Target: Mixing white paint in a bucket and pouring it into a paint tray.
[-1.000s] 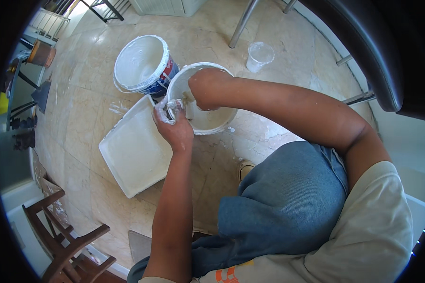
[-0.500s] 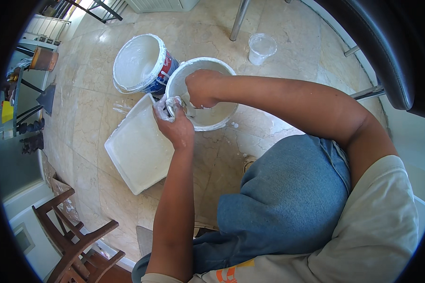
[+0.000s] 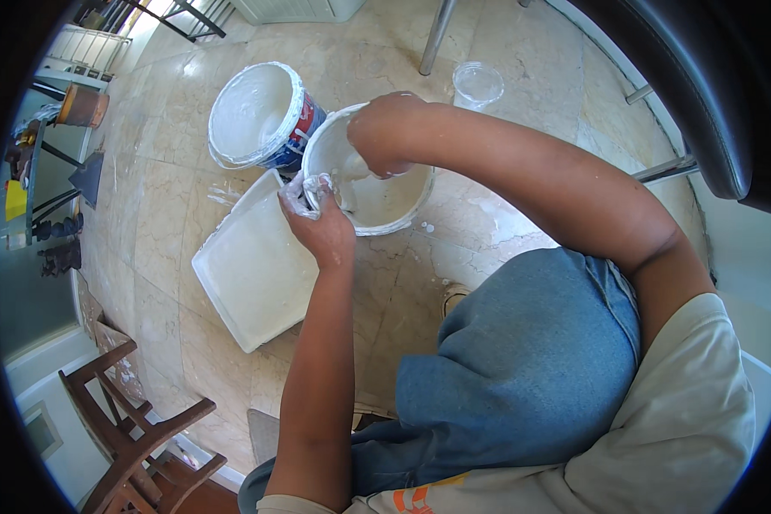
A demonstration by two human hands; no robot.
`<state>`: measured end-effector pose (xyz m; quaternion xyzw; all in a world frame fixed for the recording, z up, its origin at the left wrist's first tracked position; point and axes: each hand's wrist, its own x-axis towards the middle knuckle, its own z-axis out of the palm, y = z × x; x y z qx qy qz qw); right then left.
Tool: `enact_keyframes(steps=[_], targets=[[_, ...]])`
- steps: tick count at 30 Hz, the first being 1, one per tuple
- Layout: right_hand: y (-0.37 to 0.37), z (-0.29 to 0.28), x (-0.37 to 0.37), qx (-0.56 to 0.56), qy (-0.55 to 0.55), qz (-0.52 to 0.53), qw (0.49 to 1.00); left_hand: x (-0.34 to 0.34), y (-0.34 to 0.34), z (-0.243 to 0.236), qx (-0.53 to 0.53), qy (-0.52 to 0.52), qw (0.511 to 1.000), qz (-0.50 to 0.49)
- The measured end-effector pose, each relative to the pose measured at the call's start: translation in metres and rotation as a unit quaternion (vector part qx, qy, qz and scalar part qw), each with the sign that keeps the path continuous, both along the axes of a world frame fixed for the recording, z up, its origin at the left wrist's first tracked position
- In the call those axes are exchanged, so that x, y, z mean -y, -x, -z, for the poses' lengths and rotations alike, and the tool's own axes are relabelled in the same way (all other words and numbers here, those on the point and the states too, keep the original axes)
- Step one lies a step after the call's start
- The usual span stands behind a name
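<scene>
A round white bucket [image 3: 415, 201] stands on the floor in front of me, its inside smeared with whitish wet residue. My left hand [image 3: 317, 218] grips the near left of its rim, thumb and fingers coated in white paint. A whitish lump sits by those fingers; whether it is a rag or only paint I cannot tell. My right hand [image 3: 390, 137] reaches over the far side down into the bucket, close to the inner wall. Its fingers are mostly hidden, so what they hold does not show. Touching the bucket on the left is a shallow white tray [image 3: 257, 265].
A paint bucket [image 3: 295, 141] with a blue and red label, white inside, stands behind the tray. A clear plastic tub [image 3: 478, 86] sits at the far right near a metal leg [image 3: 437, 38]. A dark padded seat [image 3: 694, 94] overhangs the right; a wooden chair [image 3: 137, 428] is lower left.
My right hand has risen a little and moved right and away inside the bucket, baring more of the inner wall. My left hand stays on the rim.
</scene>
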<state>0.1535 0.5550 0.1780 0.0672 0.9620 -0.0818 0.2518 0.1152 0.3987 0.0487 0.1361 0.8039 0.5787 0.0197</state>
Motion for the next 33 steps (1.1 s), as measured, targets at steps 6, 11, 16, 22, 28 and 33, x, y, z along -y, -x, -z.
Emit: enact_keyframes(steps=[6, 11, 16, 22, 28, 33], targets=[[0.002, 0.007, 0.002, -0.003, -0.011, 0.008, 1.0, 0.004, 0.005, 0.005, -0.04, -0.001, 0.999, -0.002], [-0.002, 0.003, 0.002, -0.052, -0.023, 0.024, 0.998, 0.003, 0.004, 0.004, -0.059, 0.007, 0.998, -0.017], [-0.005, 0.003, -0.002, -0.018, -0.028, 0.045, 0.998, 0.001, 0.0, -0.005, -0.036, -0.005, 0.999, -0.017], [-0.012, -0.015, -0.021, -0.037, -0.002, 0.043, 0.998, 0.003, 0.003, 0.001, -0.037, 0.009, 0.999, -0.014], [-0.027, -0.034, -0.033, -0.062, 0.093, 0.094, 0.989, 0.003, 0.002, -0.002, -0.063, 0.039, 0.997, -0.012], [-0.035, -0.028, -0.038, -0.059, 0.129, 0.14, 0.98, 0.017, 0.005, -0.017, -0.162, 0.088, 0.983, -0.023]])
